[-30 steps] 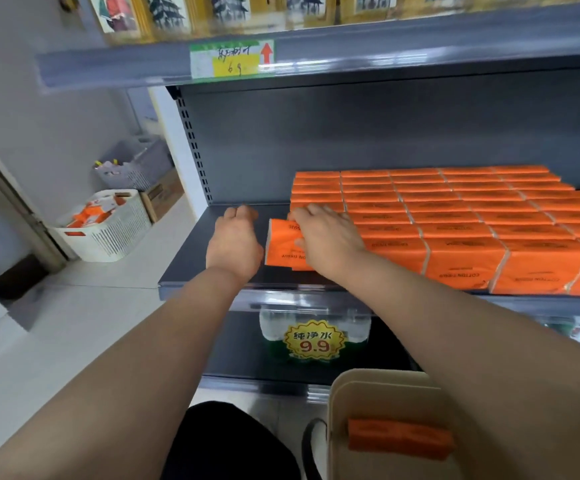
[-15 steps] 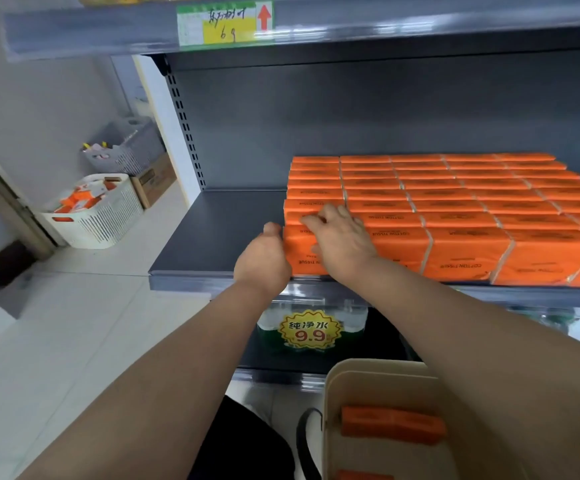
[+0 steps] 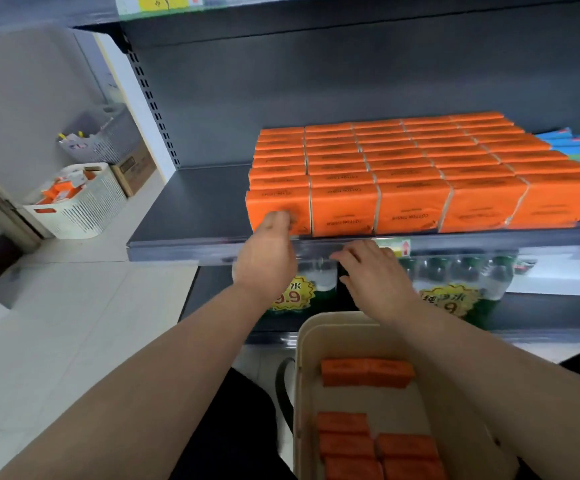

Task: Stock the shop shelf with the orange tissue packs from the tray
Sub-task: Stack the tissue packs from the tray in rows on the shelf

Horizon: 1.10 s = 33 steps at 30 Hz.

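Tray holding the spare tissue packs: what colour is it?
Beige tray, clearest in the head view.

The left grip [image 3: 267,251] sits at the front face of the leftmost of the tissue packs [image 3: 420,174], which fill the shelf [image 3: 191,202] rightward and behind it; bare shelf lies to its left. The right grip [image 3: 375,275] is just right of and below it, before the shelf edge. Nearer than both grips, a tray [image 3: 304,375] holds more packs [image 3: 368,372], and a basket [image 3: 80,202] sits on the floor [image 3: 56,323] far to their left.
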Motion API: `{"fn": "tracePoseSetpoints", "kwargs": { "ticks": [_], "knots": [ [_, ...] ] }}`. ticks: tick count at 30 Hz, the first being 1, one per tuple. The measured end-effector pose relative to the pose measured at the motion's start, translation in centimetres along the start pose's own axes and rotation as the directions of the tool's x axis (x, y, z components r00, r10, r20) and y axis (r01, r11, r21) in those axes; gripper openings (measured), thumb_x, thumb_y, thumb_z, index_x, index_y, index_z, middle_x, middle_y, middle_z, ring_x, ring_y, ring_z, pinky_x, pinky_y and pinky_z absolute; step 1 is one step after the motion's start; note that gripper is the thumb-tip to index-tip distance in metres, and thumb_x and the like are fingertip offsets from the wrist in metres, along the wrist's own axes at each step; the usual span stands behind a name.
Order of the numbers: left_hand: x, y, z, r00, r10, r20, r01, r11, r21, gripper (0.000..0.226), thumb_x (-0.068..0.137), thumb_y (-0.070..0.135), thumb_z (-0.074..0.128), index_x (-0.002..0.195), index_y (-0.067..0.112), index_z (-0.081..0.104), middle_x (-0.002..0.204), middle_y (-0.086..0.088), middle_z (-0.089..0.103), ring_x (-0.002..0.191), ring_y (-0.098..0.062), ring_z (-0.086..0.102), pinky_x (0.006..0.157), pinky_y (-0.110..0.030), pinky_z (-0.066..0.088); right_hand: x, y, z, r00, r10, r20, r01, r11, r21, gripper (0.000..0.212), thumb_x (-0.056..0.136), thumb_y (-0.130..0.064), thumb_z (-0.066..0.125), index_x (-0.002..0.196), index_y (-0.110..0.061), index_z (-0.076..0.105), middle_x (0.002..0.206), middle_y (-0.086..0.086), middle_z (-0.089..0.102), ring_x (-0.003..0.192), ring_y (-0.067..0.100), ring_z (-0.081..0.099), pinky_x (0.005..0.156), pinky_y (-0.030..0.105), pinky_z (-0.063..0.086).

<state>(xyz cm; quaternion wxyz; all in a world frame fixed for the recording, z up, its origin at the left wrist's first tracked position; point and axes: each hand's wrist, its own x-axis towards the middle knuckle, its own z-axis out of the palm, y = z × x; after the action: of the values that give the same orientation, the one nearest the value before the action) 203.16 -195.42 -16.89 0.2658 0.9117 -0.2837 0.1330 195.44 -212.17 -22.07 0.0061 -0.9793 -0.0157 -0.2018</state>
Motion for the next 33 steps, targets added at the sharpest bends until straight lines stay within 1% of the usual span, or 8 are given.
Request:
{"fn": "tracePoseSetpoints", "kwargs": {
  "ticks": [3,7,11,14,19,22,27,33],
  "knots": [
    [-2.3,0.9,2.8,0.966,-0.057,0.251,0.033,0.994,0.1,0.039,0.086,0.0,0.049,0.123,0.013,0.05,0.127,-0.006,0.05,0.104,-0.028,0.056,0.072,-0.036,0.045,-4.9,2.0,1.0,0.97,0.101,0.222,-0.094,0.995,-0.041,0.052,0.078,-0.012,0.071,0.127,-0.018,0.055,0.117,0.007,0.054,0.112,0.028,0.052,0.089,0.042,0.044],
    [-5.8,0.9,7.3,0.812,-0.158,0.562,-0.005,0.961,0.277,0.041,0.085,0.004,0.056,0.124,0.014,0.048,0.128,-0.007,0.048,0.11,-0.027,0.053,0.087,-0.041,0.05,-10.9,4.8,2.5,0.803,0.302,0.513,-0.25,0.953,-0.168,0.049,0.091,-0.013,0.046,0.138,-0.019,0.036,0.142,0.011,0.032,0.131,0.03,0.031,0.107,0.043,0.031],
    [-8.6,0.6,10.6,0.671,-0.225,0.707,-0.096,0.919,0.383,0.053,0.088,0.008,0.05,0.138,0.013,0.035,0.135,-0.012,0.037,0.119,-0.032,0.043,0.097,-0.045,0.045,-14.7,6.9,4.2,0.599,0.451,0.662,-0.39,0.886,-0.251,0.039,0.099,-0.019,0.035,0.138,-0.018,0.034,0.153,0.019,0.014,0.139,0.04,0.015,0.108,0.051,0.026],
    [-10.0,0.2,12.1,0.644,-0.261,0.719,-0.084,0.91,0.406,0.051,0.093,0.017,0.042,0.142,0.014,0.028,0.143,-0.014,0.028,0.12,-0.035,0.041,0.096,-0.045,0.043,-15.5,7.8,5.3,0.47,0.525,0.709,-0.519,0.814,-0.259,0.045,0.1,-0.016,0.024,0.145,-0.013,0.025,0.155,0.026,0.002,0.141,0.046,0.005,0.115,0.056,0.013],
    [-10.3,-1.1,13.1,0.617,-0.259,0.743,-0.138,0.894,0.426,0.051,0.092,0.014,0.046,0.141,0.014,0.029,0.146,-0.012,0.017,0.116,-0.033,0.041,0.086,-0.042,0.045,-14.5,6.4,7.6,0.396,0.614,0.683,-0.67,0.701,-0.243,0.048,0.102,-0.024,0.026,0.147,-0.011,0.018,0.154,0.021,0.009,0.138,0.043,0.015,0.11,0.057,0.022],
    [-9.6,-3.1,13.1,0.578,-0.257,0.774,-0.223,0.863,0.453,0.059,0.091,0.007,0.047,0.145,0.012,0.024,0.148,-0.014,0.014,0.12,-0.033,0.038,0.089,-0.041,0.046,-13.3,5.2,9.2,0.385,0.651,0.655,-0.723,0.653,-0.225,0.042,0.098,-0.017,0.03,0.14,-0.017,0.034,0.151,0.018,0.009,0.131,0.045,0.019,0.103,0.059,0.032],
    [-8.4,-5.9,11.9,0.526,-0.267,0.807,-0.264,0.851,0.454,0.062,0.094,0.009,0.044,0.149,0.01,0.015,0.152,-0.015,0.011,0.13,-0.036,0.03,0.098,-0.041,0.042,-11.2,1.7,9.4,0.307,0.642,0.703,-0.682,0.663,-0.308,0.04,0.1,-0.02,0.026,0.141,-0.016,0.028,0.149,0.018,0.006,0.134,0.046,0.013,0.103,0.058,0.032],
    [-8.9,-9.6,10.2,0.509,-0.346,0.788,-0.24,0.823,0.515,0.051,0.094,0.002,0.04,0.143,0.006,0.027,0.15,-0.016,0.012,0.127,-0.037,0.03,0.096,-0.042,0.044,-8.9,-2.2,10.8,0.312,0.62,0.719,-0.671,0.68,-0.295,0.036,0.095,-0.018,0.033,0.131,-0.016,0.038,0.145,0.021,0.009,0.132,0.051,0.011,0.098,0.061,0.034]
  ]
}}
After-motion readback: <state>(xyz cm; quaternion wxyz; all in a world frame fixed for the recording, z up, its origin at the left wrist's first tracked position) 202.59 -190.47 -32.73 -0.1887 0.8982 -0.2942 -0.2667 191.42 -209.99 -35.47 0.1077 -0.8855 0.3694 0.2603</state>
